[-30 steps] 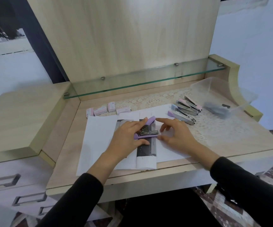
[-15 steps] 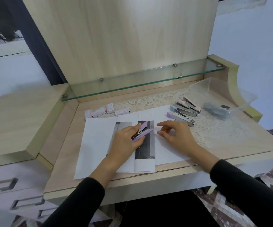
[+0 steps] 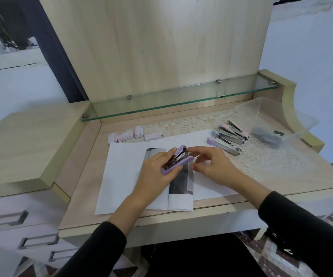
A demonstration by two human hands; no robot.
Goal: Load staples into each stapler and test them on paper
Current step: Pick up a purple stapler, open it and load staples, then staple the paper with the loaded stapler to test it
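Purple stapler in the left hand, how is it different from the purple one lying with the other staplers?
The held stapler is gripped by the left hand above the paper; the lying stapler rests untouched on the desk. The held stapler gapes open; the lying stapler looks flat. Both are purple and metal.

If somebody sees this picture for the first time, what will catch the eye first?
First the purple stapler, held open in the left hand above the paper at mid-desk, with the right hand at its raised tip. Next, a row of staplers lies to the right on the lace mat, and small staple boxes sit behind the paper.
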